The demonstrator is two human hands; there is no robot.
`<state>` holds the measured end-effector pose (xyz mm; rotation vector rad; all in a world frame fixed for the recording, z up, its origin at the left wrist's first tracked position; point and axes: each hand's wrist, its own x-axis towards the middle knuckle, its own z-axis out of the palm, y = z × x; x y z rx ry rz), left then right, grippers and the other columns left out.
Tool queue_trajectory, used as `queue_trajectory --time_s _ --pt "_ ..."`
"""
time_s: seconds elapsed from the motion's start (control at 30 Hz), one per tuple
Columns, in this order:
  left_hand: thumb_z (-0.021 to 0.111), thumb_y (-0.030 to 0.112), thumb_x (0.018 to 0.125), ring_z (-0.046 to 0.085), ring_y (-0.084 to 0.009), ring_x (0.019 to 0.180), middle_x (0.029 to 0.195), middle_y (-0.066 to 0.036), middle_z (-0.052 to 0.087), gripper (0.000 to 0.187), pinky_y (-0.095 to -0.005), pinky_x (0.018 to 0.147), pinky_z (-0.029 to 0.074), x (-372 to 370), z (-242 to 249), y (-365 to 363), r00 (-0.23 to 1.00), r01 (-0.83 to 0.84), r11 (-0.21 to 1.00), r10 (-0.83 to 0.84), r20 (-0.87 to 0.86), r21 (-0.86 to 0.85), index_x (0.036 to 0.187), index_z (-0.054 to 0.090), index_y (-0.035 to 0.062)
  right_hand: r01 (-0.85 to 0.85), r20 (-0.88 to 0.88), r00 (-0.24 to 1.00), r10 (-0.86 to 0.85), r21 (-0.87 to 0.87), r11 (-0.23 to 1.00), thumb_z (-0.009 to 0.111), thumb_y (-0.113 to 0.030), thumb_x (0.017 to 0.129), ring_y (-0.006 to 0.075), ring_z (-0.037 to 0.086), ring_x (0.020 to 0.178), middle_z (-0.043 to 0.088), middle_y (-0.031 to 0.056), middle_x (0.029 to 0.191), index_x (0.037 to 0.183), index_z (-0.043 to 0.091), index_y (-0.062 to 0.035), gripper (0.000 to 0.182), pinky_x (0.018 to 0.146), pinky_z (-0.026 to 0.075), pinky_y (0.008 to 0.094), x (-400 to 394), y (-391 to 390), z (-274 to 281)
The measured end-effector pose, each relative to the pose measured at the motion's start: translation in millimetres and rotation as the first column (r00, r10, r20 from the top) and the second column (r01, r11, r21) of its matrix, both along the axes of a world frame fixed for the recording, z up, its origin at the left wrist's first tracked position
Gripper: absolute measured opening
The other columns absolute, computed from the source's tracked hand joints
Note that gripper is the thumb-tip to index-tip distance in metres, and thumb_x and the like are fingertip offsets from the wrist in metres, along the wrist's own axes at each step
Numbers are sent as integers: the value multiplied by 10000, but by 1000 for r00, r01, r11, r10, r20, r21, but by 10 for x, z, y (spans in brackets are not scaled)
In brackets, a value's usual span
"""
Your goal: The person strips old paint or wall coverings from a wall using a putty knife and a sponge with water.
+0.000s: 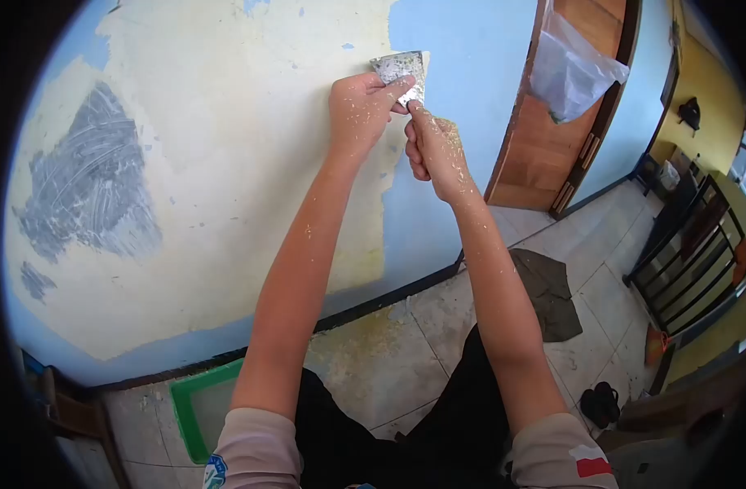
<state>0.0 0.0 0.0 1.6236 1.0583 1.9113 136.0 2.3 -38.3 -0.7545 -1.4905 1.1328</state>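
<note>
A metal paint scraper [404, 67], its blade speckled with paint bits, is held up against the wall [251, 155]. My right hand [440, 151] is closed around its lower end, and the handle is hidden in the fist. With the thumb laid across the blade, my left hand [361, 110] grips it from the left side. Pale paint flakes cling to both hands and forearms. Around the blade, the cream surface meets the blue paint [463, 90] along a ragged edge.
A grey smeared patch [96, 183] marks the wall at left. On the tiled floor [381, 359], dusted with flakes, are a green tray [185, 416], a dark cloth [548, 297] and black sandals [601, 405]. A plastic bag [570, 73] hangs by the wooden door [536, 155].
</note>
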Motion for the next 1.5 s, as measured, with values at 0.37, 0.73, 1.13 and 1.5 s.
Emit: queue_trajectory --time_s 0.37,0.73,1.13,1.5 --pt "770 230 907 699 -148 619 663 -78 673 347 -266 539 476 58 -36 229 998 -62 995 60 -24 -76 678 660 -6 4 -106 994 -26 -205 979 532 -471 1034 71 262 392 350 -51 526 724 445 -150 455 383 176 264 -54 9 51" --pt "752 218 896 678 -158 581 635 -94 677 302 -277 528 465 79 127 204 990 -139 986 136 -43 -87 725 693 -24 -89 -143 988 61 -197 976 499 -430 1054 66 232 385 334 -61 528 730 436 -163 425 354 171 254 -76 32 208" --pt "768 226 879 603 -146 555 715 -132 724 286 -283 538 474 97 208 177 987 -157 978 160 19 -135 779 732 -40 -174 -239 963 124 -201 964 499 -396 1048 83 250 397 346 -48 542 708 433 -153 423 370 187 277 -138 67 248" --pt "777 207 876 688 -179 588 694 -134 715 287 -305 554 512 246 104 106 979 -196 964 204 25 -178 780 729 -59 -256 -260 948 183 -282 925 473 -422 1064 71 223 377 330 -67 519 725 418 -179 421 340 179 250 43 51 171"
